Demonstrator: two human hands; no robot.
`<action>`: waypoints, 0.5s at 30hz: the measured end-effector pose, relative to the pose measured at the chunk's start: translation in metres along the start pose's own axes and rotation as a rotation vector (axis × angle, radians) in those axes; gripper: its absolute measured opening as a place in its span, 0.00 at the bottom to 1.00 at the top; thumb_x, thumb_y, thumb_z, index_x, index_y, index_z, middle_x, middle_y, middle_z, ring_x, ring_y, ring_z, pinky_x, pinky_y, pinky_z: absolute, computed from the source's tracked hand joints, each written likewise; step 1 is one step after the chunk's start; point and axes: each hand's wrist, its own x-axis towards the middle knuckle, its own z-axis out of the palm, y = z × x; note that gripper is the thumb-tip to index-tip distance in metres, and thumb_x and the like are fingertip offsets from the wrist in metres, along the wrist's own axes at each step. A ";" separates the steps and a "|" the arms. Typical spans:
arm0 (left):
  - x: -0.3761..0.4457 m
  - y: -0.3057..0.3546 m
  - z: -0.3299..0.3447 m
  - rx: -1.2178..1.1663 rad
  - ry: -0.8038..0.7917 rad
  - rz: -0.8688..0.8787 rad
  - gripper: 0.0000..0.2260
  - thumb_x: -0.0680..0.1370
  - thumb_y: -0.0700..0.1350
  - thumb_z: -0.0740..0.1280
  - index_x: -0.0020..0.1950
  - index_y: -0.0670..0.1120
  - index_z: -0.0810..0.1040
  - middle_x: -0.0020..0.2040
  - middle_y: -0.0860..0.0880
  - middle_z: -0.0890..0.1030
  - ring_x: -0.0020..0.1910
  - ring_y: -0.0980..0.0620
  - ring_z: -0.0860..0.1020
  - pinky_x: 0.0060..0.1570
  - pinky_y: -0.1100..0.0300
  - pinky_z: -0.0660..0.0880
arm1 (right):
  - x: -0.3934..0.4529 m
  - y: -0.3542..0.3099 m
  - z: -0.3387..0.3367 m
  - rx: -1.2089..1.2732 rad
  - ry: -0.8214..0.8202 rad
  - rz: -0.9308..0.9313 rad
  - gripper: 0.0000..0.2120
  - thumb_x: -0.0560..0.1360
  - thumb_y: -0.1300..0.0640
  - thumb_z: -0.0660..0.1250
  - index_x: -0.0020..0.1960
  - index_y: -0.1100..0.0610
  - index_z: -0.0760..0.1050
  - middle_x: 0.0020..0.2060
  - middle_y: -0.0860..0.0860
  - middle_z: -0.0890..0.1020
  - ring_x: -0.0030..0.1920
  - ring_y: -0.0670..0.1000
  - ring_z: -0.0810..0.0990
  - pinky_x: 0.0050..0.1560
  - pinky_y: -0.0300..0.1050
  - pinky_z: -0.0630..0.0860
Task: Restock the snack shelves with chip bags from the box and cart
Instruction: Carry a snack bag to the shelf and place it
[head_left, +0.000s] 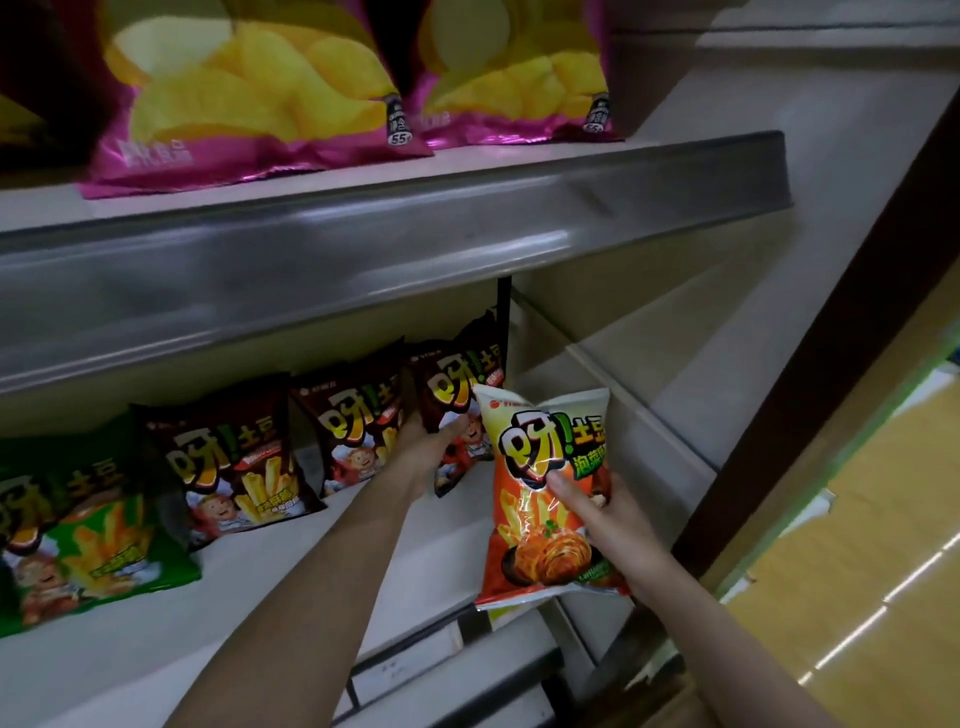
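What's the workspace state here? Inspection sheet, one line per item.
Surface: lower shelf, bare toward its right end.
Job's things: orange chip bag held off the shelf; three brown chip bags in a row; green chip bag at left.
Clutter: nothing seen.
Grippers: left hand grips the rightmost brown bag; right hand holds the orange bag.
Cables: nothing seen.
Surroundings: magenta chip bags on upper shelf; yellow floor at right.

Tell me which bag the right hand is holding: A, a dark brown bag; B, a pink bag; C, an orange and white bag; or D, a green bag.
C: the right hand grips the orange and white bag in front of the lower shelf, thumb across its front.
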 end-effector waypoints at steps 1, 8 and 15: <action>0.005 0.000 0.003 0.007 0.008 -0.006 0.23 0.77 0.43 0.69 0.72 0.43 0.69 0.63 0.48 0.77 0.61 0.50 0.75 0.56 0.58 0.73 | 0.002 0.001 -0.002 0.000 -0.005 0.005 0.23 0.70 0.45 0.72 0.62 0.47 0.72 0.51 0.47 0.84 0.50 0.48 0.84 0.52 0.47 0.81; 0.032 -0.030 0.006 0.255 0.109 -0.075 0.30 0.77 0.58 0.66 0.74 0.45 0.64 0.67 0.43 0.75 0.63 0.40 0.75 0.60 0.42 0.74 | 0.013 0.009 -0.004 -0.031 -0.075 0.003 0.27 0.68 0.41 0.73 0.64 0.48 0.73 0.51 0.46 0.85 0.51 0.47 0.85 0.56 0.52 0.80; 0.006 -0.009 -0.004 0.420 0.097 -0.036 0.21 0.81 0.54 0.59 0.68 0.41 0.71 0.55 0.38 0.80 0.46 0.45 0.79 0.41 0.58 0.74 | 0.019 -0.003 0.011 -0.030 -0.162 -0.042 0.30 0.68 0.39 0.75 0.65 0.49 0.73 0.53 0.47 0.85 0.52 0.47 0.84 0.55 0.49 0.81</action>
